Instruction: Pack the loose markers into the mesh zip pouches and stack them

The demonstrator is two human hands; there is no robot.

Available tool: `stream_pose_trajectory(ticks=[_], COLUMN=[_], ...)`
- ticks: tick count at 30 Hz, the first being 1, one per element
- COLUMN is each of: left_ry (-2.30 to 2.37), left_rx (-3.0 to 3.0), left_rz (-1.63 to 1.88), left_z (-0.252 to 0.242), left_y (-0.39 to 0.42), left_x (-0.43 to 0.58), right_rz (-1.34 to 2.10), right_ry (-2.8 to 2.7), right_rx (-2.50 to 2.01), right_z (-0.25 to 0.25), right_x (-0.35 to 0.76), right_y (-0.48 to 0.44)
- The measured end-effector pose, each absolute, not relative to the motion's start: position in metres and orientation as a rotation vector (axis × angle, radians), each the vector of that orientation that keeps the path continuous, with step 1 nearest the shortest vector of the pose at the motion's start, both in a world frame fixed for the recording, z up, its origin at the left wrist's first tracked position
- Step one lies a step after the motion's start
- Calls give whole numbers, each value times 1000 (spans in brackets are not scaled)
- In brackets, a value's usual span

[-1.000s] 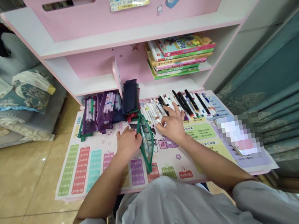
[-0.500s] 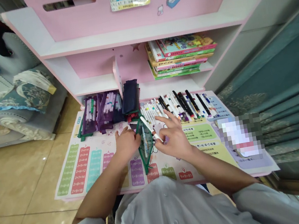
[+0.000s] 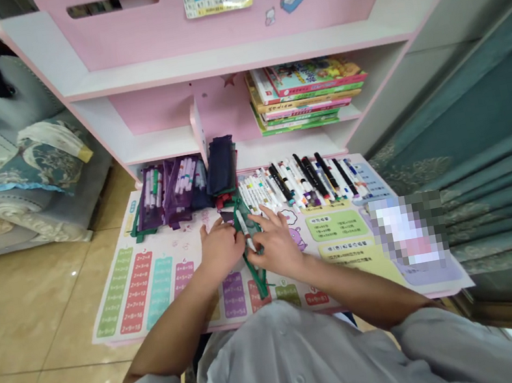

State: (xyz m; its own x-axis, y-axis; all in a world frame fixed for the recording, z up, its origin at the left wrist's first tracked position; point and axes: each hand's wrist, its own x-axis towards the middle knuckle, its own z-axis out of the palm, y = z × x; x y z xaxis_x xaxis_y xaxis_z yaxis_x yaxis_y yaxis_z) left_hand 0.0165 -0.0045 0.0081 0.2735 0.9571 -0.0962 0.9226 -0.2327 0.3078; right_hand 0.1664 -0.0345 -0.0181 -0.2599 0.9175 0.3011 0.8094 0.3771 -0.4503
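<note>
A green mesh pencil pouch (image 3: 260, 276) lies on the desk between my hands, its length pointing toward me. My left hand (image 3: 222, 247) grips the pouch's left edge. A white marker (image 3: 245, 229) with a brown band lies over the pouch opening, and my right hand (image 3: 278, 244) pinches it near its lower end. Beyond my hands a row of loose markers (image 3: 294, 181), white and black, spreads along the back of the desk. Purple mesh pouches (image 3: 177, 195) with markers inside lie at the back left, beside a dark blue pouch (image 3: 221, 164).
The desk top (image 3: 350, 274) carries a printed multiplication chart. A stack of books (image 3: 308, 96) sits on the shelf behind. At the right edge lies a blurred-out object (image 3: 406, 231), next to a teal curtain (image 3: 496, 175). A grey sofa (image 3: 35, 92) stands to the left.
My right hand has moved left with the white marker, bringing it from the pouch's right side to over its opening. My left hand stays at the pouch's left edge.
</note>
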Motion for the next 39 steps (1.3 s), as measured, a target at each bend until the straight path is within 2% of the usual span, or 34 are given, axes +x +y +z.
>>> stream_pose_trajectory(ticks=[10, 15, 21, 29, 39], left_ry=[1736, 1739, 1744, 1735, 1736], left_rx=[2262, 2261, 2243, 2238, 2247], left_rz=[141, 149, 126, 125, 149], left_z=[7, 7, 6, 8, 6], left_y=[-3, -1, -1, -1, -2], left_x=[16, 15, 15, 15, 14], right_rz=[337, 239, -15, -47, -98], right_ry=[-2267, -2066, -1725, -1780, -1781], right_rx=[-1514, -1452, -1786, -1988, -2145], right_z=[-15, -23, -43, -60, -52], right_x=[169, 186, 221, 228, 223], right_y=[-33, -13, 29, 46, 45])
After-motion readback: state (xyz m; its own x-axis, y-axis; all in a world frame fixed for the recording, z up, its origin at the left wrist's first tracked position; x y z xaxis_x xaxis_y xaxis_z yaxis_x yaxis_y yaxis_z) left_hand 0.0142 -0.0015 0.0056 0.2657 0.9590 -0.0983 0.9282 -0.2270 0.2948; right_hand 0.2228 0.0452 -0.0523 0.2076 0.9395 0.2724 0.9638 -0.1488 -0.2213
